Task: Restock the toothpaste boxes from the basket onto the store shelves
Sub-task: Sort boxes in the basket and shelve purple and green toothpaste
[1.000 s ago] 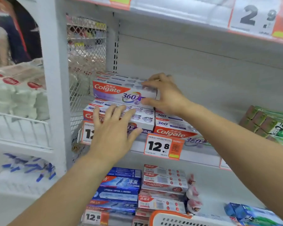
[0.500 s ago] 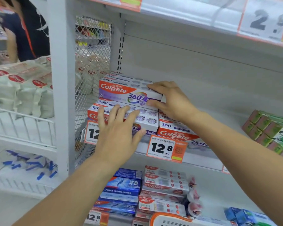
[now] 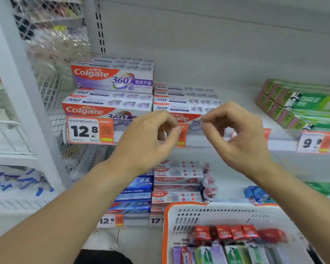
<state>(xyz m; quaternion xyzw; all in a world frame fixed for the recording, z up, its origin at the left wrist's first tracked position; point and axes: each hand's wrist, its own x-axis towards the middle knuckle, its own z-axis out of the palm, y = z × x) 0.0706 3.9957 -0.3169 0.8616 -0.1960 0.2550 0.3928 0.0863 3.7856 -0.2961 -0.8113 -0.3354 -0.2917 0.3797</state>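
Now our left hand (image 3: 149, 138) and right hand (image 3: 234, 134) hover empty, fingers loosely curled, above the basket (image 3: 168, 221); next box surely comes from there.

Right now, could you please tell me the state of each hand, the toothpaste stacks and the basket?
Left hand: fingers loosely curled, holding nothing.
Right hand: fingers loosely curled, holding nothing.
Colgate 360 boxes: stacked flat on the shelf, untouched.
Green boxes: stacked on the same shelf, right.
Basket: holds boxes.
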